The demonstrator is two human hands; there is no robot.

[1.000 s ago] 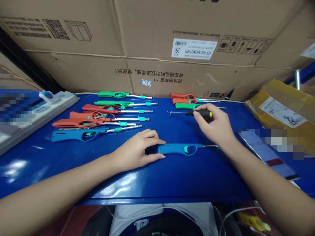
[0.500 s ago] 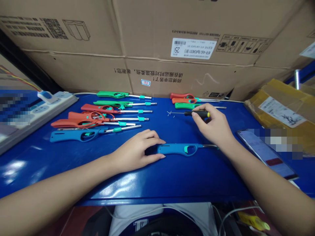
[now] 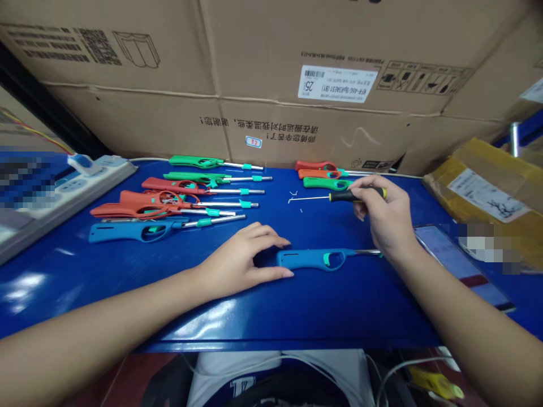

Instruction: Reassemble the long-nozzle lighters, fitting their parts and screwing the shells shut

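A blue long-nosed lighter (image 3: 316,259) lies on the blue table (image 3: 297,305) in front of me. My left hand (image 3: 244,257) rests by its handle end, fingers curled loosely around that end and touching it. My right hand (image 3: 388,217) is closed on a small screwdriver (image 3: 339,197) with a black and yellow handle, its thin shaft pointing left. Small metal bits (image 3: 292,196) lie at the shaft's tip.
Several lighters in green, red and blue (image 3: 169,198) lie in a row at the left; three more (image 3: 322,174) lie at the back. A power strip (image 3: 80,178) sits far left, a phone (image 3: 458,263) at the right, cardboard boxes (image 3: 271,85) behind.
My right hand has lifted the screwdriver slightly and moved it to the right. My left hand and the blue lighter have stayed nearly in place.
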